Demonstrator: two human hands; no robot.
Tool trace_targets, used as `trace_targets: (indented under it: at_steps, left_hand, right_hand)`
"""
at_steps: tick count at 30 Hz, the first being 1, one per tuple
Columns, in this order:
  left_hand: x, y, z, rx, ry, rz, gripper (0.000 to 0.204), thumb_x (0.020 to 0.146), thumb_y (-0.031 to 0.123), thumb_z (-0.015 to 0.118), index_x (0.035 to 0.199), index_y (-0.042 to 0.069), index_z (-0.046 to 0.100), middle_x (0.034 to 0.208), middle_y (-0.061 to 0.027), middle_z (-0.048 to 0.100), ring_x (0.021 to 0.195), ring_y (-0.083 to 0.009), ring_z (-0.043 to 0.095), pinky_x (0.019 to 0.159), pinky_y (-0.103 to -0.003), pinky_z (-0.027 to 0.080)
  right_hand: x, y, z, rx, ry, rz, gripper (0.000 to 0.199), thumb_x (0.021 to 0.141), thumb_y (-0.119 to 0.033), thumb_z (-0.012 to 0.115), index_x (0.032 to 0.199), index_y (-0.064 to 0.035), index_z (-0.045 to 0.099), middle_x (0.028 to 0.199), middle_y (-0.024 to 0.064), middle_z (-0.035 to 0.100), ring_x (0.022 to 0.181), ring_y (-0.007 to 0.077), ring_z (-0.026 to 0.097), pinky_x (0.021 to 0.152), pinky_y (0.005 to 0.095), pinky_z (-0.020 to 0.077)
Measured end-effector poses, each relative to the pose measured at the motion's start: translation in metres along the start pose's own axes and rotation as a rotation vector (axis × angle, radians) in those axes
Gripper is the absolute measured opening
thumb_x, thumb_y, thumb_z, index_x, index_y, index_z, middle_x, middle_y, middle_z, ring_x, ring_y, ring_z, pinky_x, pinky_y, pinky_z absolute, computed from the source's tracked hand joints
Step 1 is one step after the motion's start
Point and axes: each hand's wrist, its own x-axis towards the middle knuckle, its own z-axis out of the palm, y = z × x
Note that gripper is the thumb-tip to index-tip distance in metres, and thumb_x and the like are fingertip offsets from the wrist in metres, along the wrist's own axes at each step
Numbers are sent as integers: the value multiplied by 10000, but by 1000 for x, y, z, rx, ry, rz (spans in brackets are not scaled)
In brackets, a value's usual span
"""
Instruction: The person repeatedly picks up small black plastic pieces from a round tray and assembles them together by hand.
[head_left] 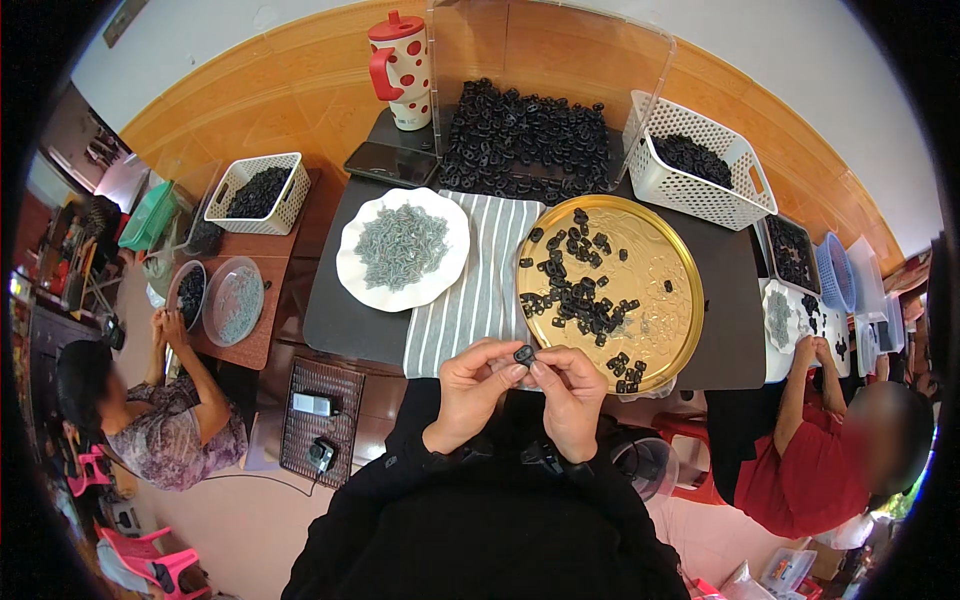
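Observation:
Between the fingertips of both hands is a small black plastic part point(523, 354), rounded and with a recess in its top. My left hand point(474, 388) pinches it from one side, and my right hand point(570, 396) grips the other. Just beyond the hands, a grey striped cloth point(436, 335) covers part of the dark table. Similar small black pieces point(580, 300) are scattered over a round gold tray point(694, 300) at right. On the left, a white wavy-edged plate point(349, 268) carries a heap of grey metal screws point(403, 247).
A clear bin point(655, 70) full of black parts point(530, 130) stands at the back, with a white basket point(700, 205) to its right. A spotted tumbler point(408, 75) and a phone point(392, 163) are at back left. One person point(170, 430) works at left, another point(810, 470) at right.

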Motion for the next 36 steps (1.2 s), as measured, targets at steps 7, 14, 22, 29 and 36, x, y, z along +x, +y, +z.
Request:
trace_targets:
  at_steps: [7,14,22,29,36]
  left_hand:
    - [0,0,-2,40,-44,6,251,835,-83,620,1080,-31,640,963,-85,619,809,-133,633,696,-225,524]
    - [2,10,-2,73,-100,-3,254,834,-69,629,1085,-32,641,918,-50,583,758,-91,568,669,-200,477]
    - [0,13,-8,158,-160,-16,245,844,-41,622,1089,-43,630,934,-36,548,774,-78,523,684,-198,437]
    - [0,14,-7,238,-186,37,236,853,-36,601,1088,-45,623,929,-41,550,782,-86,521,701,-204,430]
    - [0,19,-8,352,-233,83,258,840,-48,594,1096,-37,623,929,-65,580,806,-119,530,735,-236,433]
  right_hand:
    - [-4,2,0,61,-48,16,223,863,66,591,1086,67,576,917,96,641,761,110,608,700,223,513]
    - [-2,-1,-8,61,-127,98,309,860,83,576,1168,65,574,944,106,638,785,123,611,717,232,515]
    - [-1,-2,-10,5,-178,42,244,848,92,579,1084,62,631,941,116,630,745,133,596,686,227,501]
    - [-5,7,-9,-16,-160,-31,232,858,90,575,1075,32,635,879,61,606,738,95,606,660,198,491]
    - [-9,5,-11,21,-165,-23,216,853,112,562,1057,60,610,953,134,613,775,150,596,681,243,518]
